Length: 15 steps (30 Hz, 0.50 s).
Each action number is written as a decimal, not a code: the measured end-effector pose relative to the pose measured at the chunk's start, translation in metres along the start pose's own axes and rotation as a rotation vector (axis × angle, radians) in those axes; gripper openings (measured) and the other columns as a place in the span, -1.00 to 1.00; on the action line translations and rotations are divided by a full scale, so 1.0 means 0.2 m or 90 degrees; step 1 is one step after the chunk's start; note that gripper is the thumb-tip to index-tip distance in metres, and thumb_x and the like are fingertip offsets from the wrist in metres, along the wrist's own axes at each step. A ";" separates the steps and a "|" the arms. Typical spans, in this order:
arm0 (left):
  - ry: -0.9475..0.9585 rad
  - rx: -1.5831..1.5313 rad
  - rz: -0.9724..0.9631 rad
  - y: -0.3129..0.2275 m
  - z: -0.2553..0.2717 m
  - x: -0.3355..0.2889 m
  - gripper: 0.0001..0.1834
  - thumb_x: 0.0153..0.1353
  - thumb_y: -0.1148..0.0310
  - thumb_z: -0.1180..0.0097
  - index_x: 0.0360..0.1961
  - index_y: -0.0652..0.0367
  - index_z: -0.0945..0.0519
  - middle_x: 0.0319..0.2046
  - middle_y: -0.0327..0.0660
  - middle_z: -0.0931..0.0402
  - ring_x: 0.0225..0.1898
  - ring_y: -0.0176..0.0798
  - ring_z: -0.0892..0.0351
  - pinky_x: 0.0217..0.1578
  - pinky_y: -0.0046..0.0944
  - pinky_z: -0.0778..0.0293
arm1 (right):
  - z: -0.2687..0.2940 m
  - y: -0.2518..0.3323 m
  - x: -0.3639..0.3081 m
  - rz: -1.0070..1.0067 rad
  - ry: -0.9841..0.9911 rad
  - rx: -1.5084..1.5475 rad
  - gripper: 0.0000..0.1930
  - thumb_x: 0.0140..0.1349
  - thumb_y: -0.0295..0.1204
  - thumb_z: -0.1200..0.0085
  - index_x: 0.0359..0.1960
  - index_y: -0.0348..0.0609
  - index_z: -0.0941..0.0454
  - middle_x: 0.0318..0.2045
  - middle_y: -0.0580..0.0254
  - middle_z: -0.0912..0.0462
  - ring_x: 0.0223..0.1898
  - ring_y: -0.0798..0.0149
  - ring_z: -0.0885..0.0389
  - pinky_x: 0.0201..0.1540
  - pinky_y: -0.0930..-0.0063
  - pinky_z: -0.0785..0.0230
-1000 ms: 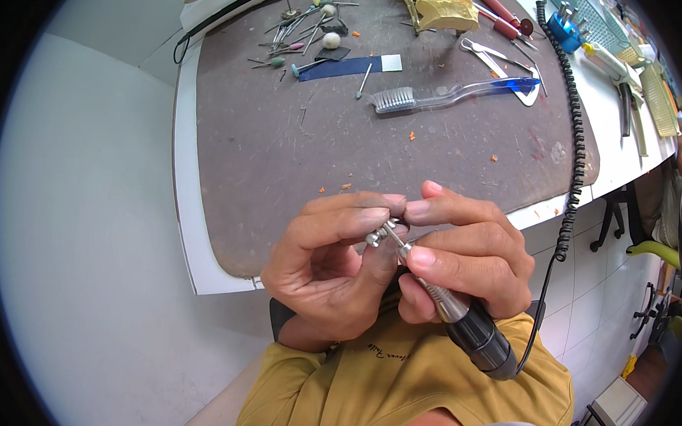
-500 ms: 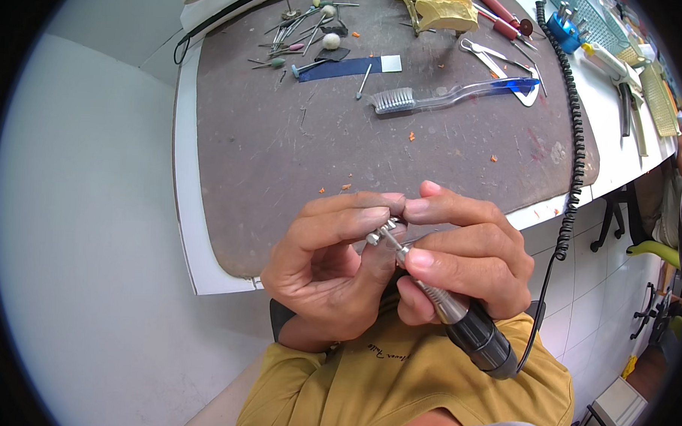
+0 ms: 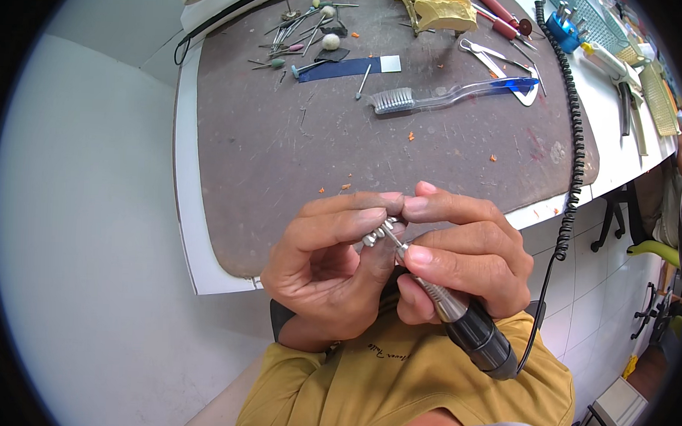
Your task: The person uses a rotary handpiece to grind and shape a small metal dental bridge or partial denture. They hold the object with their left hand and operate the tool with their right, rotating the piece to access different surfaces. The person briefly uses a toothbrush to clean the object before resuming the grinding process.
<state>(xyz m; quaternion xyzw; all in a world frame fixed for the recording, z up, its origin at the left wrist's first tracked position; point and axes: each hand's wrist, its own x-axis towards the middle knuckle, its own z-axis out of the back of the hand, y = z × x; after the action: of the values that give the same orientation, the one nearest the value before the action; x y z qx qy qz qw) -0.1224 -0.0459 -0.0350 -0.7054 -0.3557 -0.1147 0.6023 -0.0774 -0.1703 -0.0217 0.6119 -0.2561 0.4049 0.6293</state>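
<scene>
Metal piece: a small shiny silver piece (image 3: 375,234) with little rounded bumps in a row; it sits between the two hands, just above the counter edge, partly hidden by fingers.
Left hand: the left hand (image 3: 331,269) is curled tight and pinches the metal piece between thumb and fingertips.
Grinding tool: a thin pen-shaped tool (image 3: 457,316) with a silver front and a thick black back end; its fine tip touches the metal piece.
Right hand: the right hand (image 3: 463,258) is wrapped around the grinding tool like a pencil, and its first finger meets the left hand's fingertip above the metal piece.
Cord: a black curly cord (image 3: 572,146) runs up the right side of the right hand.
Mat: a dark brown mat (image 3: 283,158) lies on the white counter (image 3: 186,230) just beyond both hands, with tiny orange crumbs on it.
Toothbrush: a clear toothbrush (image 3: 443,96) with a blue end lies well beyond the hands.
Small tools: many thin metal bits (image 3: 302,31) lie at the far side, beyond the left hand.
Shirt: a yellow shirt (image 3: 395,388) shows below the hands.
</scene>
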 end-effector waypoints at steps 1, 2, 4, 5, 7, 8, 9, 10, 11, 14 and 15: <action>0.000 0.002 0.000 0.00 0.00 0.00 -0.70 0.12 0.63 -0.28 -0.13 0.36 -0.49 -0.16 0.16 -0.57 -0.12 -0.08 -0.66 -0.10 -0.21 -0.63 | 0.00 0.00 0.00 0.002 0.002 0.001 -0.71 0.02 -0.50 -0.38 -0.18 -0.19 -0.65 -0.41 0.20 -0.67 -0.15 0.08 -0.71 -0.02 0.18 -0.62; -0.002 0.004 0.000 0.00 0.00 0.00 -0.70 0.12 0.62 -0.28 -0.13 0.36 -0.49 -0.16 0.17 -0.57 -0.12 -0.08 -0.66 -0.10 -0.21 -0.63 | 0.00 0.00 0.00 0.008 0.007 0.001 -0.71 0.02 -0.50 -0.37 -0.18 -0.19 -0.65 -0.41 0.20 -0.68 -0.15 0.07 -0.71 -0.02 0.18 -0.62; -0.003 0.001 0.000 0.00 0.00 0.00 -0.70 0.13 0.62 -0.28 -0.13 0.36 -0.48 -0.16 0.17 -0.57 -0.12 -0.07 -0.66 -0.10 -0.21 -0.63 | 0.00 0.00 0.00 0.012 0.008 0.002 -0.71 0.03 -0.50 -0.37 -0.18 -0.20 -0.65 -0.40 0.20 -0.68 -0.15 0.07 -0.71 -0.02 0.18 -0.62; -0.002 -0.003 -0.002 0.00 0.00 0.00 -0.71 0.13 0.62 -0.28 -0.14 0.35 -0.47 -0.16 0.17 -0.57 -0.12 -0.06 -0.66 -0.09 -0.20 -0.63 | 0.00 0.00 0.00 0.010 0.004 0.003 -0.72 0.03 -0.50 -0.37 -0.18 -0.20 -0.65 -0.40 0.20 -0.68 -0.15 0.07 -0.71 -0.02 0.18 -0.62; 0.003 -0.012 -0.004 0.01 0.00 0.00 -0.71 0.14 0.62 -0.27 -0.14 0.35 -0.46 -0.15 0.17 -0.56 -0.11 -0.05 -0.66 -0.08 -0.18 -0.64 | 0.00 0.00 0.00 0.005 -0.002 0.002 -0.72 0.03 -0.50 -0.37 -0.18 -0.20 -0.65 -0.40 0.19 -0.67 -0.15 0.06 -0.71 -0.01 0.18 -0.62; 0.007 -0.017 -0.006 0.01 0.00 0.00 -0.71 0.14 0.62 -0.27 -0.15 0.35 -0.45 -0.14 0.18 -0.56 -0.10 -0.04 -0.66 -0.07 -0.17 -0.64 | 0.00 0.00 0.00 0.001 -0.003 0.001 -0.72 0.04 -0.50 -0.36 -0.18 -0.20 -0.65 -0.40 0.19 -0.67 -0.14 0.06 -0.71 -0.01 0.18 -0.62; 0.009 -0.023 -0.007 0.01 0.00 0.00 -0.71 0.14 0.62 -0.26 -0.15 0.35 -0.45 -0.14 0.18 -0.55 -0.09 -0.02 -0.66 -0.07 -0.16 -0.63 | 0.00 0.00 0.00 0.000 -0.002 0.003 -0.72 0.04 -0.50 -0.36 -0.18 -0.20 -0.64 -0.40 0.19 -0.67 -0.14 0.06 -0.71 -0.01 0.17 -0.62; 0.010 -0.029 -0.007 0.01 0.00 0.00 -0.72 0.15 0.62 -0.25 -0.15 0.35 -0.44 -0.13 0.18 -0.55 -0.08 -0.01 -0.65 -0.06 -0.15 -0.63 | -0.01 0.00 0.00 -0.001 -0.001 0.005 -0.72 0.04 -0.50 -0.36 -0.18 -0.20 -0.64 -0.40 0.19 -0.67 -0.14 0.05 -0.71 -0.01 0.17 -0.61; 0.010 -0.037 -0.007 0.01 0.00 0.00 -0.72 0.15 0.62 -0.25 -0.15 0.35 -0.44 -0.13 0.18 -0.55 -0.08 0.00 -0.65 -0.05 -0.15 -0.63 | 0.00 0.00 0.00 -0.001 0.002 0.008 -0.72 0.04 -0.51 -0.36 -0.18 -0.20 -0.64 -0.40 0.19 -0.67 -0.14 0.05 -0.71 -0.01 0.17 -0.61; 0.016 -0.033 -0.007 0.01 0.00 0.00 -0.73 0.16 0.64 -0.23 -0.15 0.35 -0.43 -0.12 0.18 -0.54 -0.06 0.02 -0.65 -0.04 -0.14 -0.63 | 0.00 0.00 0.00 0.000 0.006 0.010 -0.73 0.04 -0.51 -0.36 -0.19 -0.20 -0.64 -0.41 0.20 -0.67 -0.13 0.05 -0.71 -0.01 0.16 -0.61; 0.016 -0.032 -0.006 0.00 0.00 0.00 -0.74 0.16 0.64 -0.22 -0.16 0.35 -0.43 -0.12 0.18 -0.53 -0.06 0.03 -0.65 -0.04 -0.14 -0.63 | 0.00 0.00 0.00 0.000 0.007 0.010 -0.73 0.04 -0.51 -0.36 -0.19 -0.19 -0.65 -0.41 0.20 -0.67 -0.13 0.04 -0.71 -0.01 0.16 -0.61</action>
<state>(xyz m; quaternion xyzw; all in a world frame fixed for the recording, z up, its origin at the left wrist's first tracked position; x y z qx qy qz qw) -0.1214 -0.0455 -0.0353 -0.7171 -0.3482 -0.1349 0.5884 -0.0778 -0.1703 -0.0213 0.6147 -0.2493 0.4104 0.6257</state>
